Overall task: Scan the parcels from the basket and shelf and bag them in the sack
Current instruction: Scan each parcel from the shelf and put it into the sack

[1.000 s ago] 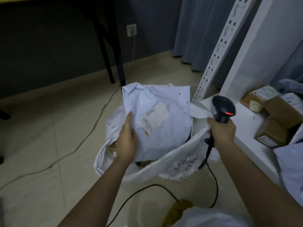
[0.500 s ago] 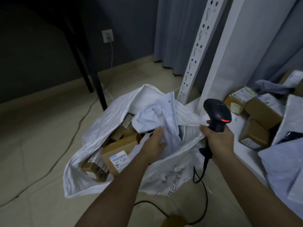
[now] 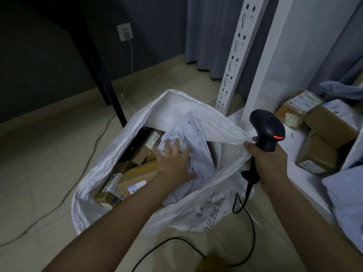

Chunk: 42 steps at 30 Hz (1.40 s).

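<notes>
Pressing the soft white mailer [image 3: 191, 154] down into the sack [image 3: 121, 154], the left hand [image 3: 174, 163] lay flat on it in the centre of the frame, the fingers spread and nearly straight, so it pushed and did not grip. The right hand [image 3: 269, 163], right of centre, was clenched around the handle of the black scanner [image 3: 268, 130], and it seemed to pinch the sack's rim against that handle too, which kept the mouth open. A red light showed on the scanner's head.

The mailer sat in the right half of the sack's opening, partly above several brown boxes [image 3: 137, 173] that already filled the left half. More parcels waited on the white shelf [image 3: 294, 173] at the right edge of the frame: cardboard boxes [image 3: 322, 134] at the upper right and a grey mailer [image 3: 349, 195] lower down.

To do this step well, I think the palm should push the mailer toward the free space at the right side of the sack, not on top of the boxes, so that it lies low and leaves room. The right hand should hold the rim high and tight until the mailer is fully under it. The scanner's cable [image 3: 243, 218] hung near the sack at the lower middle, so it should stay outside the opening.
</notes>
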Each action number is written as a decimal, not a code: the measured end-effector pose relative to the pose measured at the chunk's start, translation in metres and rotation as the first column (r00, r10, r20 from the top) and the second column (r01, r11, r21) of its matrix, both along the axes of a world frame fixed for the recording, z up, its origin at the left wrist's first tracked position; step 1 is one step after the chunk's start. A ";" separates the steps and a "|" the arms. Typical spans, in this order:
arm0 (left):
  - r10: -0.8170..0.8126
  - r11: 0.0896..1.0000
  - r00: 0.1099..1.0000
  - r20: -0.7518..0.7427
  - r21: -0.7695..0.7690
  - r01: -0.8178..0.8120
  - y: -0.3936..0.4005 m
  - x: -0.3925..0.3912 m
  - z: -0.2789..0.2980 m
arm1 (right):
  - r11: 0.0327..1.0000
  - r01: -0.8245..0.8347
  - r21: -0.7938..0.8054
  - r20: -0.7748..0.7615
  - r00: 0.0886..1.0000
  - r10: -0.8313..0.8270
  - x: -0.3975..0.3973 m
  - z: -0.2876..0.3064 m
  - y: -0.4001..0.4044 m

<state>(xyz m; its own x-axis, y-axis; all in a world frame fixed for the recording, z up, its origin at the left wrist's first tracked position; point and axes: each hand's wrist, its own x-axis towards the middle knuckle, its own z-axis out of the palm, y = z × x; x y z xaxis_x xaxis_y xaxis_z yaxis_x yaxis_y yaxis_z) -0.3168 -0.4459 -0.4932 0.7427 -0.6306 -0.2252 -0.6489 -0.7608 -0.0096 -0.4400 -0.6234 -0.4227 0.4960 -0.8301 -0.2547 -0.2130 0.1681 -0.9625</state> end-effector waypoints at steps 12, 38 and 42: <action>-0.110 0.993 0.824 -0.555 -0.027 0.114 -0.041 0.002 -0.056 | 0.993 -0.076 -0.093 -0.083 0.994 0.068 -0.040 -0.008 -0.006; -0.320 0.740 0.761 -0.564 -0.651 -0.171 -0.217 -0.263 0.097 | 0.799 0.595 0.084 0.120 0.790 -0.601 -0.322 0.064 -0.088; -0.331 0.791 0.743 -0.581 -0.601 -0.118 -0.252 -0.277 0.064 | 0.744 0.654 0.139 0.108 0.737 -0.668 -0.335 0.035 -0.109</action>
